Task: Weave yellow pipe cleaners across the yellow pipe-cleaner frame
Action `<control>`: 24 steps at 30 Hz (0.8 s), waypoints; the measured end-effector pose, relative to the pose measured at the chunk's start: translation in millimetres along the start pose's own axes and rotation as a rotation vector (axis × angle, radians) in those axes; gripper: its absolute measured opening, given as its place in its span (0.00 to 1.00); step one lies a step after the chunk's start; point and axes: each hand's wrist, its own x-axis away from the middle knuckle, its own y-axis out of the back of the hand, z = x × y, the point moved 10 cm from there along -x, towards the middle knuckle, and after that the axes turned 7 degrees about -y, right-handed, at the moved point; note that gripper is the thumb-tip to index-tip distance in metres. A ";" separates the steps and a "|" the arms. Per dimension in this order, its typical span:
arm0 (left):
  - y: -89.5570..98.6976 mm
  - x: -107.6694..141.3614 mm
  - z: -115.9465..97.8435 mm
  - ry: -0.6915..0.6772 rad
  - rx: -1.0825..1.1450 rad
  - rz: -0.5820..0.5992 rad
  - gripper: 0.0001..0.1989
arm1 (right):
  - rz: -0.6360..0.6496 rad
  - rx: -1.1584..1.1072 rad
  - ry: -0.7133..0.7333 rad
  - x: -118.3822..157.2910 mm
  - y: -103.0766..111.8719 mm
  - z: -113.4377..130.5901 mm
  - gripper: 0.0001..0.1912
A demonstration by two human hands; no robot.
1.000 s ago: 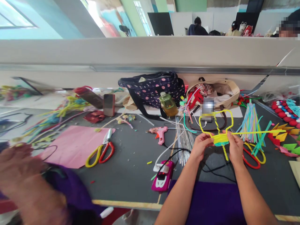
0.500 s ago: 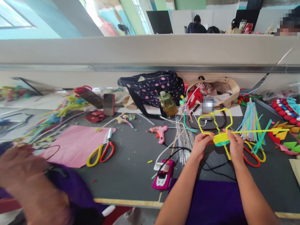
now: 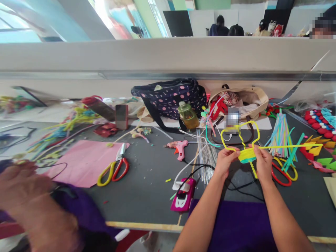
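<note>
Both hands hold a yellow pipe-cleaner shape [image 3: 247,154] above the right part of the dark table. My left hand [image 3: 226,161] pinches the left edge of its wrapped middle, which shows a blue-green patch underneath. On the right edge, my right hand [image 3: 263,162] is closed with thumb and fingers together. Two bent yellow loops rise from the middle, a twisted stem runs down, and a long straight yellow strand reaches right past my right hand. Behind the right hand lie red and yellow scissors [image 3: 282,176]. A bundle of pastel pipe cleaners [image 3: 280,136] stands just beyond.
A pink glue gun [image 3: 180,149], a magenta power strip [image 3: 183,201] with cables, and silver strands [image 3: 206,171] lie left of my hands. Bags [image 3: 173,98] and a bottle [image 3: 187,117] stand behind. Farther left are scissors [image 3: 120,168], pink paper [image 3: 84,157] and another person's hand [image 3: 23,185].
My hands and the yellow shape are almost unmoved, with only a very slight shift. The grip looks the same.
</note>
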 end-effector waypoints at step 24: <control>-6.2 4.5 -3.8 0.010 0.019 0.002 0.15 | -0.056 0.057 0.101 3.8 1.7 11.8 0.18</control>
